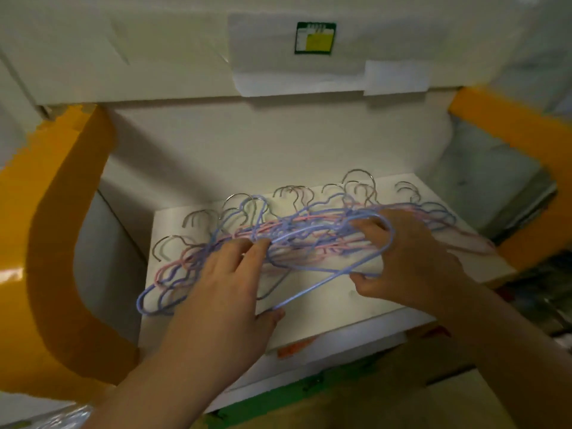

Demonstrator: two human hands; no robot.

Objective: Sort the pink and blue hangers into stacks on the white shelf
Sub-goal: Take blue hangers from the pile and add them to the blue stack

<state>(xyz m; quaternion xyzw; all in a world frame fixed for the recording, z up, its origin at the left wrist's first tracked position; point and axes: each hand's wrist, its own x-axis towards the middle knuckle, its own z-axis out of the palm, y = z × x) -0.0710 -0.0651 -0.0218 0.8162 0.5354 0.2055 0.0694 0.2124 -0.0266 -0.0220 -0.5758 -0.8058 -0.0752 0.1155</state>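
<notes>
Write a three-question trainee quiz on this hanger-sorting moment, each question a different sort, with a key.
1. True or false: the pink and blue plastic-coated wire hangers already lie in two separate colour stacks on the flat white shelf.
2. Multiple choice: what colour is the hanger gripped by the right hand? A pink, B blue, C white.
3. Fill in: the left hand reaches into the ___ pile.

Key
1. False: the colours are tangled in one pile.
2. B.
3. Mixed.

Two hands; tangled hangers too many to count.
</notes>
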